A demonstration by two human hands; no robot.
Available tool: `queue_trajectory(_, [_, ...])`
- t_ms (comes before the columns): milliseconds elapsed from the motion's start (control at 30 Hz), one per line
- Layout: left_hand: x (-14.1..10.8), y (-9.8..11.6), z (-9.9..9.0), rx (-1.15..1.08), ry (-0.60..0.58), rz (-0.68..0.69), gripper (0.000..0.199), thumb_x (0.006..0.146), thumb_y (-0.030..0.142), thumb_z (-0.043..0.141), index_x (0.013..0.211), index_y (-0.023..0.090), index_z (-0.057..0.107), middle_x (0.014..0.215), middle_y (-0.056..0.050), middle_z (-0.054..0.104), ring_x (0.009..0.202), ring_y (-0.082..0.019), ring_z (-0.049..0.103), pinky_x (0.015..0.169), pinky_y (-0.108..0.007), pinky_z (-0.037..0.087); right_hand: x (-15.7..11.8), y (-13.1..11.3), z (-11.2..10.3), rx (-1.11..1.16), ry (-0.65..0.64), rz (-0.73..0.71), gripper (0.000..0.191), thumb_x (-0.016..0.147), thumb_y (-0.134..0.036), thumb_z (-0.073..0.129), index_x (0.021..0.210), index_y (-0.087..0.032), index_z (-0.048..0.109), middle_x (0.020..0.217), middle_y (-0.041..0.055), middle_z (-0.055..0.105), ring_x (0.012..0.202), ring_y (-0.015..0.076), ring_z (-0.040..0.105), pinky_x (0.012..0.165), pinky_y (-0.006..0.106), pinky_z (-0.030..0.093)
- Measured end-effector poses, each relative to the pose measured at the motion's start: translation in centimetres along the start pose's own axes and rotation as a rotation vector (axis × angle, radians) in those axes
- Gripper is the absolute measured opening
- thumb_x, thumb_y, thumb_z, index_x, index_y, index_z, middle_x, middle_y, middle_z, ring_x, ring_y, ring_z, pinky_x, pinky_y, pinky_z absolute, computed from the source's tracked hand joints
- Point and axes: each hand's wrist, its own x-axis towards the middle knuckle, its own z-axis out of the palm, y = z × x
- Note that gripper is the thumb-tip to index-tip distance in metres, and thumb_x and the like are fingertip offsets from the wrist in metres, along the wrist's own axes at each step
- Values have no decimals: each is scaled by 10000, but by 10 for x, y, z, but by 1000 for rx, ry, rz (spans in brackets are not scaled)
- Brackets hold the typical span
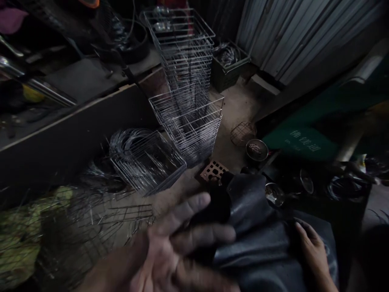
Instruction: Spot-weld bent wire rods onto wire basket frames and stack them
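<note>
Close to the camera, my left hand [170,251] is raised with its palm showing and its fingers spread, slightly blurred. Nothing is in it. My right hand [314,247] lies on the dark leather-like apron [252,239] that covers my lap, its fingers stretched out over the material. Beyond my left hand, a stack of wire baskets [197,121] stands on the floor, with a taller stack of wire baskets [188,61] behind it. Another wire basket stack [148,162] leans tilted to the left.
Loose wire grids [127,215] lie on the floor at left, near a coil of wire [127,140]. A perforated brick [214,170] sits ahead of my knees. Small bowls [257,150] stand beside a green machine [304,138]. A dark crate [226,75] holds wire pieces at the back.
</note>
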Motion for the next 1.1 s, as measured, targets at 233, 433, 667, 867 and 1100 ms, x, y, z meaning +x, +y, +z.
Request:
queue_trajectory(233, [61, 16, -51, -92, 359, 238, 504, 906, 397, 407, 1343, 147, 397, 1272, -202, 519, 1080, -320, 569, 902, -530, 463, 5, -44, -5, -92, 11, -265, 571, 741, -642, 472, 1045, -185, 628, 1045, 99, 632, 1038, 307, 558, 901, 424, 457])
queue_trajectory(433, [63, -5, -50, -128, 399, 271, 517, 925, 398, 337, 1346, 99, 372, 1253, -234, 523, 1079, -329, 569, 834, -538, 502, -43, -162, 32, -343, -129, -1162, 625, 786, -713, 399, 1203, -287, 586, 1372, 91, 366, 1251, 353, 288, 1017, 540, 266])
queue_trajectory(667, [56, -27, -26, -120, 377, 248, 486, 942, 383, 278, 1347, 130, 367, 1236, -216, 539, 1015, -275, 611, 657, -368, 558, -98, -193, 87, -409, -81, -1432, 727, 678, -744, 548, 1282, -340, 514, 1427, 72, 286, 1246, 369, 238, 1022, 526, 183])
queue_trajectory(867, [51, -40, -17, -73, 335, 265, 505, 932, 401, 310, 1356, 130, 356, 1246, -220, 533, 1030, -291, 601, 721, -443, 547, -101, -181, 88, -369, -35, -1383, 690, 702, -713, 556, 1270, -322, 529, 1428, 82, 288, 1257, 360, 231, 1016, 502, 198])
queue_trajectory(1100, [54, -45, -20, -100, 261, 245, 522, 939, 400, 285, 1401, 157, 290, 1275, -222, 513, 1028, -277, 605, 750, -430, 533, -101, -176, 88, -334, -21, -1427, 673, 702, -718, 551, 1246, -323, 551, 1407, 86, 330, 1258, 333, 246, 1026, 480, 187])
